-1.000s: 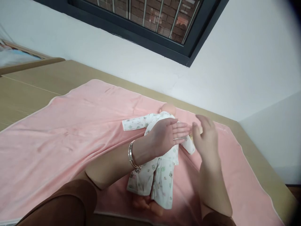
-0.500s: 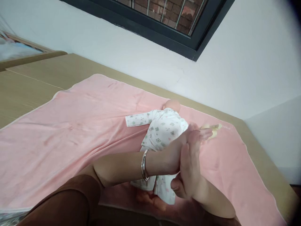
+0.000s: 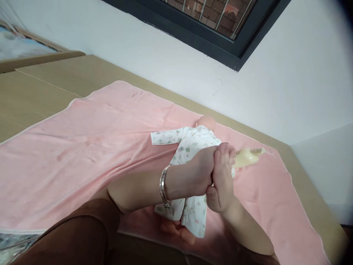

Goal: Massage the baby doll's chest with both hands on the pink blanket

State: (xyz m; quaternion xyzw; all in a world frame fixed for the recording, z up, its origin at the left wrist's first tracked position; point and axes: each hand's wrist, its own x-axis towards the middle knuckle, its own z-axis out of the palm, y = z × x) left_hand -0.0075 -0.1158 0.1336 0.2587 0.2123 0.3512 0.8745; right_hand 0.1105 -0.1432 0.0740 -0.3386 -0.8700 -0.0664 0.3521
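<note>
Head view: baby doll [image 3: 197, 141] lies on pink blanket [image 3: 107, 147], beneath left hand [image 3: 200, 173] and right hand [image 3: 224, 180], pressed together; I can't tell their grip or anything between. Doll looks light, firm-headed, printed pajamas [image 3: 195, 217] soft, probably sliding; best held under shoulders and hips.

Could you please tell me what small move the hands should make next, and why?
Perhaps part them: the left hand and right hand meet in front of the doll in this view, each against the other, so separating would likely free both for handling it.
</note>
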